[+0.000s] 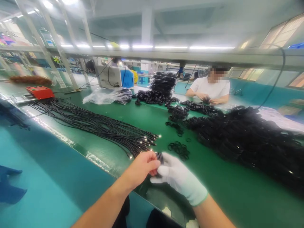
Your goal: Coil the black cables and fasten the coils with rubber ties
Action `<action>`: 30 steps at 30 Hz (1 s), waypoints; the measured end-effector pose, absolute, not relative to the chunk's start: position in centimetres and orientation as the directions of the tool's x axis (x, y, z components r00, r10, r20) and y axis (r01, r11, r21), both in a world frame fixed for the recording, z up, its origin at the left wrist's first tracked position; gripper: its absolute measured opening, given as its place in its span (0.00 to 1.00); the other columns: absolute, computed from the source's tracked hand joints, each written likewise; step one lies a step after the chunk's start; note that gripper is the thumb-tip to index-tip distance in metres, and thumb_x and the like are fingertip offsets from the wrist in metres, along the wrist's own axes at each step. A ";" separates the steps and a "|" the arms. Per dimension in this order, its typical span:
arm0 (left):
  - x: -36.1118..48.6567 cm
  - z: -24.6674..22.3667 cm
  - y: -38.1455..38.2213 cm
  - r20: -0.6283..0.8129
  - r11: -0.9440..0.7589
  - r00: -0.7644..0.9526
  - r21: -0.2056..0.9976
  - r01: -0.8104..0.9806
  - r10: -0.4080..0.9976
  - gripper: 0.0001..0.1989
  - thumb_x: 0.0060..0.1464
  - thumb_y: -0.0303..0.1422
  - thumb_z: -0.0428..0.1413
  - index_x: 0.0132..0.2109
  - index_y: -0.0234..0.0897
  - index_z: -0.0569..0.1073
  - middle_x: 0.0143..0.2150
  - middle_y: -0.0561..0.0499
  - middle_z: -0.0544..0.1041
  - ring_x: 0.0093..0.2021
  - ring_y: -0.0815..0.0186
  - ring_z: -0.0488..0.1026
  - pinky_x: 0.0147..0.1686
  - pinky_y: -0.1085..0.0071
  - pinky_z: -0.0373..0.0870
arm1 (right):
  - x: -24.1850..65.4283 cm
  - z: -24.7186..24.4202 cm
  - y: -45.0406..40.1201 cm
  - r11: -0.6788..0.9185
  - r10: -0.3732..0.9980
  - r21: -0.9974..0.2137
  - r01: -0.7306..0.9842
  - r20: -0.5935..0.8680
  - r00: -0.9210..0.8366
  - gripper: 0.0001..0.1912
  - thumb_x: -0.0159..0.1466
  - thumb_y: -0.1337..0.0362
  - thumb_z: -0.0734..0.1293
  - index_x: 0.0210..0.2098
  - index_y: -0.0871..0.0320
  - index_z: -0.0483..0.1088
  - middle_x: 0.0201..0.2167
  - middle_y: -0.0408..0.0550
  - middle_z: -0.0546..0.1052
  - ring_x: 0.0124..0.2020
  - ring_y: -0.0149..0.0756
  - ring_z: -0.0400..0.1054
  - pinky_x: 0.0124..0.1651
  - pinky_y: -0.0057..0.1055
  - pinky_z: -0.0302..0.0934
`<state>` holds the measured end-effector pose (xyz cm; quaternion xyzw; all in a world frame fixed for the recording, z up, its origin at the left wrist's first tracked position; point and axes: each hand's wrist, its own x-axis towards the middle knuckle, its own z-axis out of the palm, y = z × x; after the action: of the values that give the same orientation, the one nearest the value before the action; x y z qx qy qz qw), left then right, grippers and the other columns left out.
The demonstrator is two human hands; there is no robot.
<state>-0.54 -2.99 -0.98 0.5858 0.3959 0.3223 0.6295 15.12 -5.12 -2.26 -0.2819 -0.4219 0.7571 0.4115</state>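
Note:
A small coil of black cable [159,157] sits between my two hands, above the front edge of the green table. My left hand [145,164] is bare, its fingers curled on the coil from the left. From the right, my right hand [174,172], in a white glove with a pale green cuff, grips the same coil; its inner fingers are partly hidden. Just beyond my left hand lie the metal-tipped ends of a long bundle of straight black cables [99,123]. A few thin black rings [179,149] rest on the table past my right hand.
A large heap of coiled black cables [239,136] covers the table's right side. More coils are stacked [162,84] at the back, by a plastic bag [102,96]. A red device [40,92] stands at far left. Across the table, a person in a white shirt [209,87] handles coils.

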 end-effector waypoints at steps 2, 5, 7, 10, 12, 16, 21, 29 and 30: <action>-0.6 -0.7 -2.8 -0.111 0.084 0.482 0.993 0.079 0.869 0.09 0.50 0.32 0.53 0.26 0.35 0.63 0.22 0.56 0.66 0.25 0.71 0.64 0.28 0.74 0.63 | 15.1 -2.5 -5.1 -0.299 0.871 -0.878 -0.374 -0.091 -0.483 0.22 0.53 0.66 0.72 0.47 0.59 0.66 0.42 0.50 0.70 0.41 0.37 0.68 0.45 0.44 0.66; -0.8 -0.2 -2.8 -0.120 0.054 0.528 0.989 0.139 0.841 0.09 0.52 0.33 0.52 0.26 0.35 0.63 0.22 0.55 0.68 0.25 0.70 0.66 0.28 0.73 0.65 | 15.1 -2.8 -5.1 -0.317 0.865 -0.864 -0.392 -0.094 -0.493 0.21 0.54 0.67 0.71 0.46 0.60 0.66 0.37 0.48 0.71 0.40 0.37 0.68 0.43 0.42 0.67; -1.1 0.0 -2.9 -0.083 -0.050 0.466 0.963 0.265 0.881 0.09 0.54 0.33 0.49 0.27 0.36 0.65 0.24 0.54 0.70 0.26 0.68 0.68 0.29 0.72 0.65 | 15.1 -2.9 -5.1 -0.343 0.857 -0.840 -0.421 -0.096 -0.507 0.20 0.54 0.66 0.71 0.46 0.60 0.66 0.37 0.48 0.71 0.39 0.36 0.69 0.42 0.40 0.67; -1.3 -0.1 -3.2 0.173 -0.314 0.309 0.807 0.500 0.935 0.07 0.52 0.27 0.48 0.36 0.38 0.70 0.35 0.52 0.73 0.33 0.66 0.70 0.35 0.71 0.65 | 15.0 -3.0 -5.0 -0.362 0.848 -0.836 -0.412 -0.112 -0.518 0.23 0.53 0.67 0.71 0.47 0.59 0.65 0.43 0.51 0.70 0.40 0.37 0.69 0.44 0.41 0.67; -1.2 -0.5 -3.3 0.312 -0.445 0.319 0.680 0.583 0.895 0.15 0.48 0.21 0.48 0.40 0.40 0.70 0.41 0.51 0.71 0.37 0.66 0.69 0.39 0.71 0.64 | 14.9 -3.0 -5.1 -0.349 0.848 -0.858 -0.376 -0.118 -0.517 0.25 0.52 0.68 0.72 0.48 0.59 0.65 0.45 0.52 0.70 0.42 0.39 0.70 0.45 0.43 0.66; -0.9 -1.4 -2.9 0.389 -0.531 0.362 0.578 0.620 0.847 0.16 0.48 0.18 0.48 0.38 0.40 0.72 0.37 0.51 0.72 0.38 0.66 0.70 0.39 0.72 0.65 | 14.6 -3.4 -5.2 -0.307 0.869 -0.887 -0.346 -0.113 -0.482 0.28 0.50 0.70 0.72 0.50 0.58 0.65 0.46 0.51 0.71 0.45 0.43 0.69 0.45 0.42 0.67; -0.8 -2.4 -2.4 0.425 -0.514 0.289 0.702 0.493 0.858 0.14 0.48 0.19 0.49 0.35 0.39 0.75 0.33 0.53 0.73 0.34 0.69 0.70 0.36 0.74 0.67 | 14.5 -3.3 -5.4 -0.300 0.871 -0.879 -0.369 -0.095 -0.482 0.30 0.50 0.71 0.71 0.52 0.58 0.64 0.48 0.52 0.70 0.47 0.44 0.68 0.44 0.40 0.68; -0.7 -1.4 -0.8 0.311 -0.413 0.294 0.814 0.408 0.904 0.11 0.47 0.22 0.52 0.35 0.38 0.76 0.33 0.52 0.74 0.33 0.67 0.70 0.36 0.72 0.67 | 14.8 -2.7 -5.0 -0.368 0.854 -0.791 -0.488 -0.082 -0.513 0.21 0.54 0.65 0.70 0.47 0.60 0.67 0.40 0.50 0.72 0.40 0.37 0.70 0.40 0.33 0.66; -1.1 -1.0 -0.5 0.240 -0.362 0.341 0.860 0.360 0.909 0.10 0.47 0.24 0.53 0.37 0.38 0.76 0.35 0.51 0.74 0.34 0.66 0.70 0.37 0.71 0.67 | 14.9 -2.7 -5.0 -0.406 0.841 -0.746 -0.529 -0.078 -0.536 0.19 0.55 0.64 0.69 0.46 0.60 0.67 0.41 0.51 0.72 0.39 0.35 0.70 0.39 0.31 0.66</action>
<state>-1.09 -0.49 -0.99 0.7337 0.4323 0.3779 0.3633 14.87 -5.01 -2.73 -0.2282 -0.3422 0.8066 0.4245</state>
